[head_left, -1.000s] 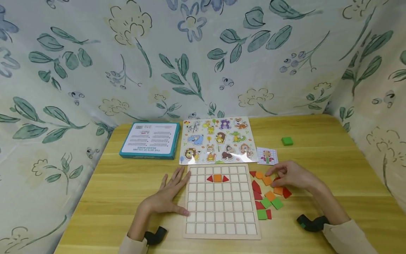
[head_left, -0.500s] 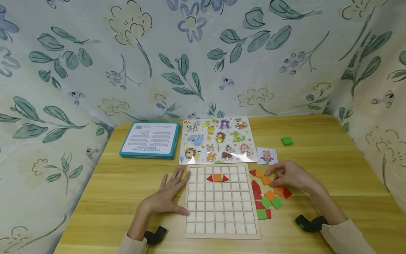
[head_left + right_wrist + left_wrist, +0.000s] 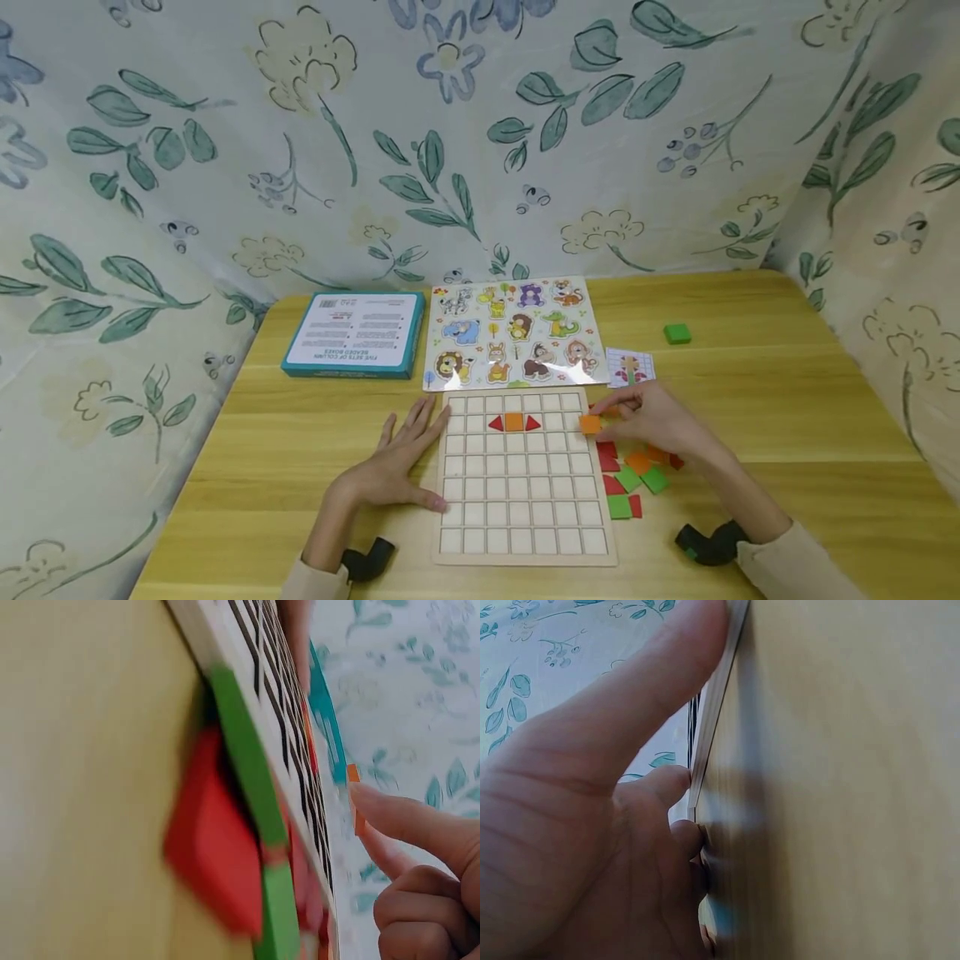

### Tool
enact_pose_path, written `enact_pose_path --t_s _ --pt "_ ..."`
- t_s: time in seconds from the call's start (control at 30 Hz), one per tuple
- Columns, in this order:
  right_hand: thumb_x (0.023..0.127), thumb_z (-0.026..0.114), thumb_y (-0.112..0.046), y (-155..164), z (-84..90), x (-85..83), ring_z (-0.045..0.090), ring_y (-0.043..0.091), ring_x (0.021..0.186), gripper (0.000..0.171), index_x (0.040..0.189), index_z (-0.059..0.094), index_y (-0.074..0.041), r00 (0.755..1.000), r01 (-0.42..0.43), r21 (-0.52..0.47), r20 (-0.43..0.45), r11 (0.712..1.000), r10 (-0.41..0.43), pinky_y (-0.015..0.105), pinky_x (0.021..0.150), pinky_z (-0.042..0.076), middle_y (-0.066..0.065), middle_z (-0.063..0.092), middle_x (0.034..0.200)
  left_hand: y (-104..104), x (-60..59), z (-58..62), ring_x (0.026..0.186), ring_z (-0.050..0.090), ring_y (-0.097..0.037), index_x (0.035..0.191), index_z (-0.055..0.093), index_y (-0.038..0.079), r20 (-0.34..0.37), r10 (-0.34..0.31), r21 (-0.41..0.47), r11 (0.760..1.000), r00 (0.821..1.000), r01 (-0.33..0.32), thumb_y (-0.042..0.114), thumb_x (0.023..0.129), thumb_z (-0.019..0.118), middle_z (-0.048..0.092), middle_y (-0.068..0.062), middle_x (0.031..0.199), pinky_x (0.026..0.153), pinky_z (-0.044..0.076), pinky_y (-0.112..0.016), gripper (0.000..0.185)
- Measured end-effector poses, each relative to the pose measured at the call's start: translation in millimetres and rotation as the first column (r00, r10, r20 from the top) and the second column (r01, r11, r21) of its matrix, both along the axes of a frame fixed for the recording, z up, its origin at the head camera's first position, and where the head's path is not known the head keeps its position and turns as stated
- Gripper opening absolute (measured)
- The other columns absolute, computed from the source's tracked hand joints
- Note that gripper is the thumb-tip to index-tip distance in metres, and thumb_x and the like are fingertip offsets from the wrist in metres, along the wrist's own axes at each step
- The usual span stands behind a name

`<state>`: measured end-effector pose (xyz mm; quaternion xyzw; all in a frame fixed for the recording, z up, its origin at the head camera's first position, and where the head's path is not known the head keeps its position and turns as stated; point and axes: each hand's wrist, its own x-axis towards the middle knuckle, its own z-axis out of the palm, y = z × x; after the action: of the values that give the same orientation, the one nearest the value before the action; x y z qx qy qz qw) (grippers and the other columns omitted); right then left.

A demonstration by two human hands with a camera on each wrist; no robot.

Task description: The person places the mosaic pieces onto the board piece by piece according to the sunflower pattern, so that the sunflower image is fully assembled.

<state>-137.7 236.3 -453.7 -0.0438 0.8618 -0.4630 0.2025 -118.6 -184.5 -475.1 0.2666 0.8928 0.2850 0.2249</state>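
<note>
A wooden grid board (image 3: 525, 508) lies in the middle of the table. Near its top an orange square tile (image 3: 513, 422) sits in a cell between two red triangle tiles (image 3: 496, 423). My left hand (image 3: 393, 471) rests spread along the board's left edge, thumb and fingertips touching the rim. Between thumb and forefinger my right hand (image 3: 652, 421) pinches another orange square tile (image 3: 355, 799), held raised at the board's upper right edge. Beneath and beside that hand lie loose red, orange and green tiles (image 3: 628, 478), some hidden by it.
Behind the board lies an animal picture puzzle (image 3: 510, 329), with a blue box (image 3: 356, 333) to its left. A small pattern card (image 3: 630, 367) lies beyond the right hand. One green block (image 3: 677, 333) sits farther back. A floral cloth (image 3: 480, 142) hangs behind the table.
My right hand has lifted the orange square tile from the loose pile and moved left with it to the board's edge. The left hand has stayed in place.
</note>
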Motion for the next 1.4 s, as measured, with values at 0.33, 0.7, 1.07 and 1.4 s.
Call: enact_pose_path --t_s 0.33,0.7,1.07,1.4 --pt "0.074 0.093 -0.015 -74 -7.4 4.6 0.031 0.012 0.056 0.022 0.092 0.081 -0.013 0.998 -0.039 0.003 -0.058 0.999 0.04 0.021 0.053 0.023 -0.004 0.032 0.058 -2 -0.1 0.4 0.161 -0.018 -0.038 0.168 0.004 0.017 -0.013 -0.005 0.004 1.0 1.0 0.005 0.053 0.077 0.087 -0.018 -0.014 0.173 0.123 -0.018 -0.069 0.129" --pt "0.076 0.091 -0.012 -75 -12.7 1.8 0.03 0.014 0.057 0.021 0.096 0.084 -0.014 1.0 -0.012 -0.036 -0.013 0.999 0.011 0.021 0.052 0.023 -0.002 0.032 0.058 0 -1.2 -1.0 0.161 -0.018 -0.037 0.168 0.003 0.018 -0.01 -0.008 0.006 1.0 1.0 0.008 0.054 0.076 0.087 -0.018 -0.013 0.174 0.123 -0.018 -0.068 0.129" --pt "0.075 0.09 -0.006 -81 -15.7 1.5 0.026 0.012 0.053 0.021 0.094 0.085 -0.014 0.999 -0.017 -0.039 -0.028 0.999 0.016 0.021 0.05 0.02 -0.004 0.032 0.054 -5 0.4 -8.6 0.16 -0.02 -0.039 0.168 0.005 0.018 -0.021 -0.008 0.093 0.996 1.0 0.01 0.056 0.075 0.087 -0.016 -0.016 0.174 0.121 -0.021 -0.068 0.129" --pt "0.085 0.086 -0.022 -58 -2.3 -0.7 0.032 0.012 0.055 0.026 0.109 0.083 -0.014 0.997 -0.066 -0.066 -0.032 0.996 0.064 0.022 0.049 0.023 -0.004 0.033 0.057 -4 -0.9 -4.6 0.16 -0.018 -0.039 0.168 0.003 0.017 -0.018 -0.014 0.03 0.999 1.0 0.015 0.054 0.076 0.087 -0.017 -0.015 0.173 0.122 -0.018 -0.068 0.13"
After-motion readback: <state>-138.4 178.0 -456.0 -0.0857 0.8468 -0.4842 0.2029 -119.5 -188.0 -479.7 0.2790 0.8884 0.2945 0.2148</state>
